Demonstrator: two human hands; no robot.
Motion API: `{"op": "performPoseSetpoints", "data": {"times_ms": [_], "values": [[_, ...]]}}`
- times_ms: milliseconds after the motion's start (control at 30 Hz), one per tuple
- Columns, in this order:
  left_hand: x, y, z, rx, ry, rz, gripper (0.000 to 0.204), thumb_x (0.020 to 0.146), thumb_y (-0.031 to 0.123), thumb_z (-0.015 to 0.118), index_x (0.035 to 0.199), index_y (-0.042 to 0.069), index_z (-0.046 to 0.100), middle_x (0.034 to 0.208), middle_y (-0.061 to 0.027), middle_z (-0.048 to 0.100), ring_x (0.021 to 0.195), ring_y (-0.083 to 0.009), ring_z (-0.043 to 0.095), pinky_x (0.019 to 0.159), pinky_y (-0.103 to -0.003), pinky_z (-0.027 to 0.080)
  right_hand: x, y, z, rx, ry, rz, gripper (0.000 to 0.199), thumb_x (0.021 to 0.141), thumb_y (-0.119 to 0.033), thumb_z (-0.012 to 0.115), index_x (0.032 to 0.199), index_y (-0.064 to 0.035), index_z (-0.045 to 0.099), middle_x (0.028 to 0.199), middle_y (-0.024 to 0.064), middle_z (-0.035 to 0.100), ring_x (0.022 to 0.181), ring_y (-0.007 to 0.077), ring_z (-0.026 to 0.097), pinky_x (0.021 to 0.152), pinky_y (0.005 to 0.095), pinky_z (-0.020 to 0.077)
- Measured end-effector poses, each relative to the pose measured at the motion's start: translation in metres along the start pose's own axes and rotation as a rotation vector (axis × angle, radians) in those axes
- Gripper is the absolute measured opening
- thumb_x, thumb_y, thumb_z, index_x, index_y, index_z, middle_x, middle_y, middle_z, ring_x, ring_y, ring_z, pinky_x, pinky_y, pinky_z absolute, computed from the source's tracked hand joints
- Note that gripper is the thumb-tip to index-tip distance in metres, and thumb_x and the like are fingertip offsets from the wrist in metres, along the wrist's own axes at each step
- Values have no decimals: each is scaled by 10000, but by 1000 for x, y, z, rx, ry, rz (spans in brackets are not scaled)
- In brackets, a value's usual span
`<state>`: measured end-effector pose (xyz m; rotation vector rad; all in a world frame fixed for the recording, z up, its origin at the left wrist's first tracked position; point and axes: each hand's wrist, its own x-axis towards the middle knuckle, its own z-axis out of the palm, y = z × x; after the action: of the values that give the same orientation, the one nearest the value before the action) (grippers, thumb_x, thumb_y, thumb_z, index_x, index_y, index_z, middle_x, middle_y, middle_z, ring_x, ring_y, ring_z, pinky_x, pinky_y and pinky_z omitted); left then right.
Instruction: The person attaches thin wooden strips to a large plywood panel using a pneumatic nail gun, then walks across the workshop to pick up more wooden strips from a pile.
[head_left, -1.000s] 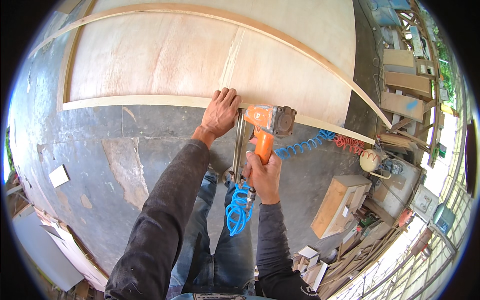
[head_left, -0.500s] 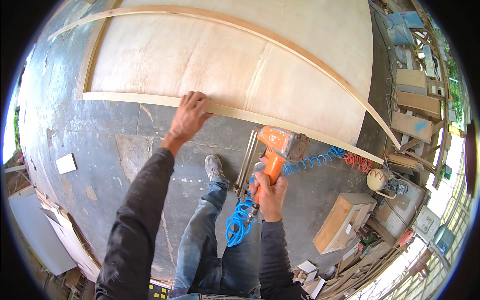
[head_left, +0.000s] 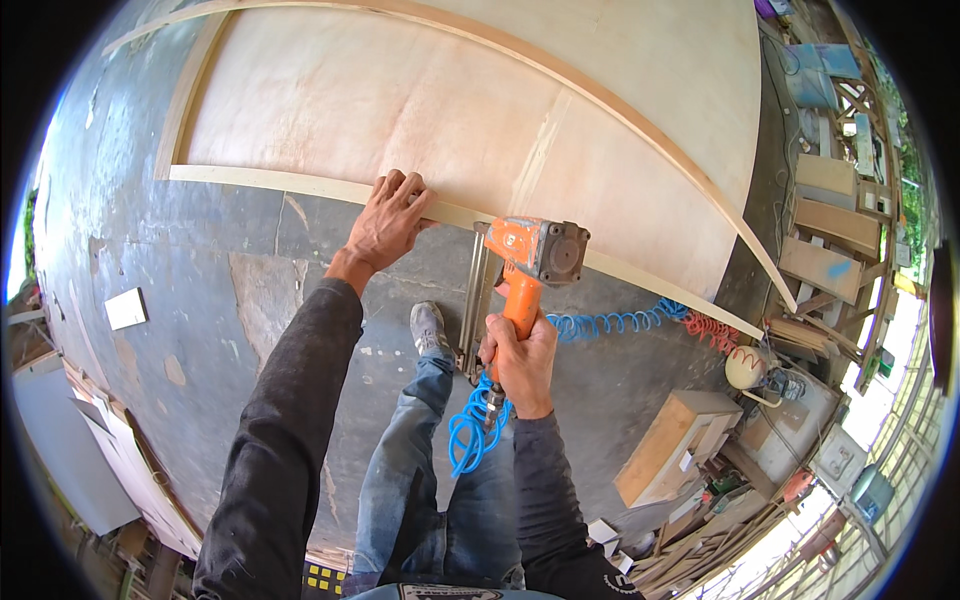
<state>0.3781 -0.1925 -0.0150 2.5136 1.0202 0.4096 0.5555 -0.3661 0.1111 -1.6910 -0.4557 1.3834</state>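
My right hand (head_left: 522, 362) is wrapped around the grip of an orange air nailer (head_left: 518, 240). A blue coiled hose (head_left: 475, 430) hangs from the handle's lower end. The nailer's nose reaches the near wooden strip (head_left: 270, 180), though I cannot tell whether it touches. That pale strip runs along the near edge of a large plywood sheet (head_left: 330, 100). My left hand (head_left: 388, 220) is closed over the strip, left of the nailer, its fingers curled across the top. A short crosspiece (head_left: 197, 90) meets the strip at the left corner.
A long batten (head_left: 690, 175) lies across the plywood. Blue hose coils (head_left: 620, 322) and red coils (head_left: 710, 330) lead to a cream tank (head_left: 745, 368) at the right. Nearby stands a wooden box (head_left: 670, 450). Boards (head_left: 100, 460) lean at lower left. A white piece (head_left: 126, 309) lies on the floor.
The nailer has moved left and forward, up to the near strip, and turned slightly. My left hand stays on the strip, shifted a little. The whole view has shifted slightly.
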Motion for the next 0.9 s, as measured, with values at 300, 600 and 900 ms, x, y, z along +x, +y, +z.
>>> {"op": "performPoseSetpoints", "data": {"times_ms": [300, 600, 900], "values": [[0, 2, -1, 5, 3, -12, 332, 862, 224, 750, 1101, 66, 582, 1110, -75, 537, 1071, -308, 499, 973, -445, 443, -1, 0, 1, -13, 16, -12, 386, 957, -34, 584, 1325, 72, 548, 636, 2, 531, 507, 81, 501, 512, 271, 452], [0, 0, 0, -21, 13, -20, 316, 865, 229, 747, 1086, 69, 586, 1099, -77, 547, 1063, -303, 509, 967, -448, 443, -3, 1, 8, -1, 45, -13, 358, 961, -29, 585, 1308, 51, 558, 629, 3, 535, 497, 83, 506, 496, 265, 433], [0, 3, 1, -24, -1, -30, 305, 874, 221, 741, 1086, 76, 577, 1092, -84, 539, 1061, -314, 502, 964, -454, 443, -4, 1, -4, 11, 64, -11, 356, 973, -43, 581, 1316, 48, 548, 632, 1, 524, 511, 86, 504, 511, 275, 445]]}}
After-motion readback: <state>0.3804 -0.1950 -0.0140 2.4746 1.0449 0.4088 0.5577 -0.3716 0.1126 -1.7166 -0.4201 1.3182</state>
